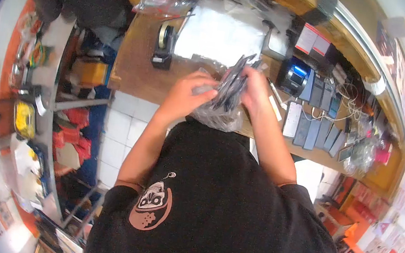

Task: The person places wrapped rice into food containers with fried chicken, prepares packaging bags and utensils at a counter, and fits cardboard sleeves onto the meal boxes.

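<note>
My right hand (256, 88) is closed around a bundle of thin, dark, flat pieces in clear plastic packets (230, 88), held upright above the desk's front edge. What the dark pieces are, I cannot make out. At the left side of the bundle, my left hand (192, 92) is bent, thumb and fingers pinching a bit of clear plastic (200, 90). Below both hands, a crumpled clear plastic bag (218, 117) lies against my black shirt.
A black tape dispenser (163, 47) and a white sheet (219, 34) are on the wooden desk (135, 67). To the right stand a small printer (295, 76), several phones (307, 131) in rows and tangled white cables (348, 104). Shelves (80, 103) line the left.
</note>
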The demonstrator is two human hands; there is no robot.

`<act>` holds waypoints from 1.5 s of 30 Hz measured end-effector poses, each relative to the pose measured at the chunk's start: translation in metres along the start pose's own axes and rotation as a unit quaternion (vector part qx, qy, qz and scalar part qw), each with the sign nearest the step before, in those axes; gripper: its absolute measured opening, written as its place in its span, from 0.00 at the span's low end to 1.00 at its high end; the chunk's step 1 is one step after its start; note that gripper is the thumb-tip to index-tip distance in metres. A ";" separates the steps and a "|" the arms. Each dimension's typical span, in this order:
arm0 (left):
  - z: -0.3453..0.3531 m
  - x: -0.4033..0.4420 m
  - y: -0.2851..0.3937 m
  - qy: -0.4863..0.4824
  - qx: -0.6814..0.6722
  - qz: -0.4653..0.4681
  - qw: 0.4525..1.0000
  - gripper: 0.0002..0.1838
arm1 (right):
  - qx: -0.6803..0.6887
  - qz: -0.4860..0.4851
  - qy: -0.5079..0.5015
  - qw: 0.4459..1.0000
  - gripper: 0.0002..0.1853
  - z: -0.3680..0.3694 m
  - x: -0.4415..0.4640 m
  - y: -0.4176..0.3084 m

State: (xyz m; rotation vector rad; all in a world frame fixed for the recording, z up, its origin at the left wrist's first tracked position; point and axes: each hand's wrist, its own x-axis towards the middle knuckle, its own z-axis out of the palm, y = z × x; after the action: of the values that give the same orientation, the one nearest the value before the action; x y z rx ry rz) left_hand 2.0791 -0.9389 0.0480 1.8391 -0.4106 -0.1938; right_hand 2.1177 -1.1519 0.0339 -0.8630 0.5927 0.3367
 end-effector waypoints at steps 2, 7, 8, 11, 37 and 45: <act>0.001 0.004 -0.004 -0.015 -0.035 -0.017 0.999 0.14 | 0.000 -0.005 0.004 1.000 0.12 0.005 -0.010 0.003; 0.001 -0.008 -0.012 -0.133 -0.055 -0.155 0.977 0.16 | -0.003 0.064 -0.030 0.998 0.13 -0.002 -0.024 0.018; 0.001 -0.011 -0.015 -0.161 -0.039 -0.160 0.973 0.16 | -0.026 0.056 -0.012 0.998 0.12 0.000 -0.032 0.023; 0.008 -0.019 0.021 -0.137 -0.092 -0.294 0.941 0.16 | 0.006 0.016 0.051 0.999 0.10 0.002 -0.049 0.051; 0.020 -0.041 -0.012 -0.045 -0.291 -0.327 0.898 0.07 | -0.022 -0.031 -0.082 0.996 0.19 -0.017 -0.061 0.067; 0.013 -0.050 -0.027 -0.018 -0.317 -0.327 0.890 0.06 | -0.049 -0.003 -0.057 0.997 0.18 -0.012 -0.065 0.060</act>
State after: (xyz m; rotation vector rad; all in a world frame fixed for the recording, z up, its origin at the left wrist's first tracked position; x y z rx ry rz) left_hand 2.0334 -0.9246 0.0152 1.2549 0.2560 -0.7350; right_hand 2.0319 -1.1279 0.0313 -0.9326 0.4703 0.4104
